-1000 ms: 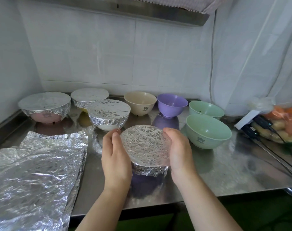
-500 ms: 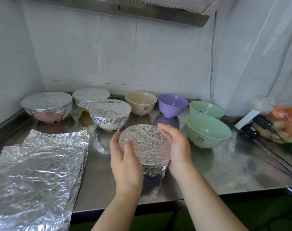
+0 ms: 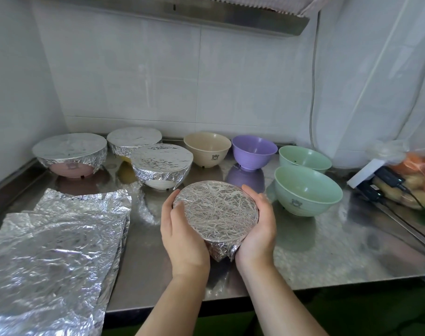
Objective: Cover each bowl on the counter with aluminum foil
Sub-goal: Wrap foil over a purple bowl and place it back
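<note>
A: So, where's the foil-wrapped bowl [image 3: 216,209] rn?

B: Near-center of the steel counter [image 3: 327,251], cupped between both hands. Left hand [image 3: 182,234] curls round its left side, right hand [image 3: 257,226] round the right, pressing foil to the wall.

A: Risks?

B: Foil's thin & already crinkled; squeeze too hard and it could tear at the rim. The loose flap at the near side may spring back. Also 4 bowls left uncovered: beige bowl [image 3: 207,149], purple bowl [image 3: 253,151], two green bowls [image 3: 307,190]. Foil sheets [image 3: 51,258] sit left.
</note>
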Demonstrator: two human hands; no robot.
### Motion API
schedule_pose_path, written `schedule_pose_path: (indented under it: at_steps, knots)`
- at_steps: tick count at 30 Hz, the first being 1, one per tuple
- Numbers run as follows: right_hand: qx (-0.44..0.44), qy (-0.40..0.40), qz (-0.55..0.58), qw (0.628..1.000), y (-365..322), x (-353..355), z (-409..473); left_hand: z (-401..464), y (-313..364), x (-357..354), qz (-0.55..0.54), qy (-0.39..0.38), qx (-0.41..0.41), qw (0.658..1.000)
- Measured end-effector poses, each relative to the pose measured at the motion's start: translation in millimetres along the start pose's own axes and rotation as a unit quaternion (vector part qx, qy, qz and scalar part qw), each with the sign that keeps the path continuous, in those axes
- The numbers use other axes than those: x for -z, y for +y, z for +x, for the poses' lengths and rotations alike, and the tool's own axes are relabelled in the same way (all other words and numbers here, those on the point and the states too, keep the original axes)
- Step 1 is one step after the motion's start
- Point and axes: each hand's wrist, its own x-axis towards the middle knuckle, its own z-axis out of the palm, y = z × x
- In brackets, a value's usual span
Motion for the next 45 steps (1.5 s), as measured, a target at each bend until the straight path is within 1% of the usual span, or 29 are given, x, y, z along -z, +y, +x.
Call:
schedule_pose_path:
  at_steps: [5,7,12,16,19,21,24,26,29,32,35,37,40,43,45]
  knots:
    - [0.045,0.011,-0.036,0.998,7.6,-1.1,-0.8,2.6,-0.6,-0.2,-0.012,0.015,0.006,1.000]
    - [0.051,0.020,-0.052,0.997,10.1,-0.7,-0.6,2.1,0.2,-0.9,-0.008,0.020,0.007,1.000]
    - [0.041,0.010,-0.060,0.997,6.4,-1.7,-1.0,2.6,4.2,2.6,0.012,-0.012,0.020,1.000]
    - [0.042,-0.003,-0.104,0.994,3.6,-0.2,-0.7,-1.3,14.4,7.5,0.076,-0.047,0.050,0.995]
    - [0.078,-0.012,-0.172,0.982,-5.3,-0.5,-8.2,-1.0,18.7,10.7,0.121,-0.041,0.032,0.991]
    - [0.101,-0.029,-0.206,0.973,-14.0,-2.5,-17.2,0.0,20.2,13.6,0.143,-0.041,0.005,0.989]
    - [0.125,-0.025,-0.276,0.953,-15.6,-0.3,-21.2,-2.1,21.4,16.7,0.177,-0.027,-0.039,0.983]
    - [0.132,-0.027,-0.304,0.943,-15.7,4.2,-20.1,-5.8,25.9,19.1,0.188,-0.025,-0.043,0.981]
    - [0.092,-0.038,-0.308,0.946,-21.3,5.9,-23.7,-10.5,32.8,23.1,0.201,-0.039,-0.020,0.979]
    - [0.095,-0.023,-0.309,0.946,-24.4,2.2,-24.4,-9.7,37.7,26.7,0.191,-0.065,0.003,0.979]
    - [0.066,-0.016,-0.302,0.951,-25.4,-1.6,-21.6,-5.4,41.5,28.5,0.191,-0.091,0.008,0.977]
    - [0.054,-0.009,-0.306,0.950,-24.9,-2.6,-16.2,-1.6,44.1,26.9,0.189,-0.123,0.023,0.974]
    - [0.032,-0.001,-0.293,0.956,-22.1,-5.6,-3.5,5.7,48.9,19.4,0.197,-0.166,0.067,0.964]
    - [0.006,-0.012,-0.282,0.959,-10.0,-5.8,16.7,14.5,56.1,9.0,0.201,-0.202,0.121,0.951]
    - [-0.005,-0.015,-0.287,0.958,-8.0,-10.1,25.6,23.1,58.2,1.2,0.201,-0.219,0.141,0.944]
